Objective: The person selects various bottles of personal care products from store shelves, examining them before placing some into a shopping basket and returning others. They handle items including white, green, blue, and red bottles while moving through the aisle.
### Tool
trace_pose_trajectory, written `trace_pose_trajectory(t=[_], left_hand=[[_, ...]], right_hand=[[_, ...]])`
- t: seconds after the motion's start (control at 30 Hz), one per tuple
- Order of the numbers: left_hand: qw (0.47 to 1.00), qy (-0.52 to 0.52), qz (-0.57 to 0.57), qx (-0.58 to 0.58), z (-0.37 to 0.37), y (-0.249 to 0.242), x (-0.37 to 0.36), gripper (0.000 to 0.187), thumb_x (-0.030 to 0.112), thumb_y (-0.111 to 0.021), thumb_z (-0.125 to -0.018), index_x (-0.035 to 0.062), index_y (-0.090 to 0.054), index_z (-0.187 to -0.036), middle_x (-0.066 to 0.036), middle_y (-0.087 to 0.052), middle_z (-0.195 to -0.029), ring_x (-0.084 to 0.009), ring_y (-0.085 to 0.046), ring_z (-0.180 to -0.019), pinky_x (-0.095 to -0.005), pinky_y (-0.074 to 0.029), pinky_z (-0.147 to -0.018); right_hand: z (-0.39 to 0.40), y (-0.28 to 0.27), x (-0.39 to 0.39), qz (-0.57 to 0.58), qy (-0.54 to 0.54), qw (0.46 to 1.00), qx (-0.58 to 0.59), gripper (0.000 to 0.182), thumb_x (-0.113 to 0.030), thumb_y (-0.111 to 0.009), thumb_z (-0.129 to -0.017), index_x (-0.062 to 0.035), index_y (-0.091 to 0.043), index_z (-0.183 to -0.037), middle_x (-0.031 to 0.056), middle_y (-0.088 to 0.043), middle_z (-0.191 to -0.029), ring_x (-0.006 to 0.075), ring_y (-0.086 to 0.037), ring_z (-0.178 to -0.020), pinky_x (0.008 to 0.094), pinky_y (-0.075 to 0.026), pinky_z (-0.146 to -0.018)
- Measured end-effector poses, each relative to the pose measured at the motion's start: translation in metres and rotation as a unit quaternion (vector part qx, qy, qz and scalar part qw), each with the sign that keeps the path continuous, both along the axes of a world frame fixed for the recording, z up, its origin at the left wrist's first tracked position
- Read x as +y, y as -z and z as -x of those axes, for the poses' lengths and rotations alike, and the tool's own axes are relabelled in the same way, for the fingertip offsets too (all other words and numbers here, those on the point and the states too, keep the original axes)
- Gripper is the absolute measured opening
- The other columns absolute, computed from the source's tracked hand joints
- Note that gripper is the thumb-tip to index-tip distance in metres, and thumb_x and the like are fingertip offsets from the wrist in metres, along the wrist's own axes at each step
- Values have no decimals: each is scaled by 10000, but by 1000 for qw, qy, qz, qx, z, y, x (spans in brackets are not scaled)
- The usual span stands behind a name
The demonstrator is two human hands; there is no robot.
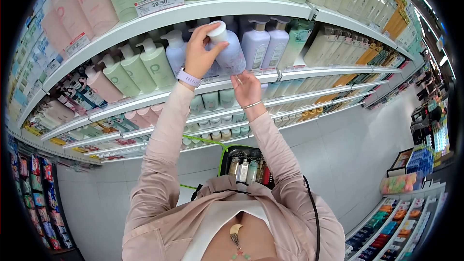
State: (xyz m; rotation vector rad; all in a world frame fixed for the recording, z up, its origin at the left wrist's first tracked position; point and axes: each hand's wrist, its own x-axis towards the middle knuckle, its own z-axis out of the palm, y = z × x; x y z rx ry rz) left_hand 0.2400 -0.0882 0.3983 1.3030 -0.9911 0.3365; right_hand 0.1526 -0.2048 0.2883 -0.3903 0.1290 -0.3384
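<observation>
A lavender bottle (230, 54) with a white round cap is tilted in front of the shelf. My left hand (202, 50), with a lavender watch band at the wrist, is closed around its upper part, fingers near the cap. Under the bottle's base is my right hand (248, 90), fingers curled up against its bottom edge; a ring and a bracelet show on this side. Lavender pump bottles (254, 46) stand on the shelf just right of the held bottle. Another lavender pump bottle (175, 48) is to the left, partly behind my left hand.
A white shelf edge (241, 4) with a price tag (159, 3) runs above my hands. Green pump bottles (157, 63) line the shelf at left. Below me, a black basket (223, 164) with green trim holds several bottles. More display racks (41, 198) stand at both sides.
</observation>
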Motion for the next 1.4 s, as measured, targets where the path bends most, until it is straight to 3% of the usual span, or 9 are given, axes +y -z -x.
trace_pose_trajectory(t=[0.17, 0.27, 0.37, 0.43, 0.63, 0.97, 1.07, 1.27, 1.4], left_hand=[[995, -12, -96, 14, -19, 1, -11, 355, 1, -631, -696, -7, -519, -1032, -93, -483, -1052, -171, -509, -955, -268, -417, -830], [994, 83, -11, 70, -31, 8, -22, 331, 13, -630, -705, -29, -523, -1015, -103, -536, -1010, -153, -526, -917, -253, -420, -804], [994, 64, -34, 76, -41, 8, -30, 287, 26, -618, -721, -45, -533, -986, -96, -578, -955, -137, -540, -878, -245, -422, -777], [995, 62, -44, 58, -40, 0, -33, 289, 88, -629, -724, -40, -544, -969, -100, -596, -898, -116, -545, -837, -233, -423, -732], [989, -27, -144, -2, -49, 6, -47, 337, 108, -661, -677, 56, -565, -996, -92, -608, -864, -141, -547, -736, -257, -426, -676], [978, -75, -189, -51, -53, 24, -57, 243, 124, -599, -696, 53, -572, -927, -171, -591, -813, -307, -560, -735, -350, -432, -649], [925, -206, -277, -162, -51, 25, -64, 192, 138, -545, -741, -12, -556, -860, -229, -547, -706, -378, -521, -700, -429, -405, -632], [890, -245, -331, -197, -33, 12, -62, 216, 102, -487, -770, 73, -532, -979, -169, -560, -793, -328, -544, -761, -418, -433, -645], [878, -273, -331, -210, -32, 15, -65, 247, 77, -472, -770, 111, -520, -1010, -149, -556, -853, -311, -551, -775, -399, -452, -649]], right_hand=[[-7, 10, 4, 25, -6, 999, 23, 118, -51, -484, -731, -30, -466, -846, 67, -512, -898, 188, -472, -870, 341, -364, -890], [-14, 18, -4, 49, -8, 999, 21, 158, -34, -481, -720, -10, -473, -876, 51, -510, -907, 190, -481, -891, 334, -371, -897], [-17, 18, -10, 76, -18, 997, 11, 366, -18, -476, -712, 49, -398, -1064, 97, -472, -975, 222, -481, -937, 329, -377, -901], [-17, 12, -13, 38, 2, 998, 49, 596, -6, -471, -708, 71, -193, -1230, 169, -408, -1059, 259, -455, -999, 323, -365, -913], [-13, -9, -14, 14, -35, 999, 3, 706, -36, -509, -720, 35, -89, -1283, 185, -364, -1121, 263, -397, -1045, 327, -336, -911], [-11, 6, -9, 35, -43, 998, 30, 651, -72, -486, -741, 26, -135, -1280, 172, -324, -1159, 271, -361, -1100, 344, -317, -942], [-2, 16, -6, 33, -46, 997, 44, 633, -74, -477, -752, 25, -140, -1278, 186, -325, -1168, 279, -355, -1118, 347, -320, -944], [38, 82, 13, -24, -110, 987, 116, 439, -104, -454, -799, 18, -317, -1197, 188, -383, -1123, 283, -424, -1060, 333, -372, -906], [67, 126, 34, -56, -161, 967, 189, 517, -126, -495, -766, 15, -299, -1223, 187, -308, -1227, 285, -403, -1086, 339, -362, -906]])
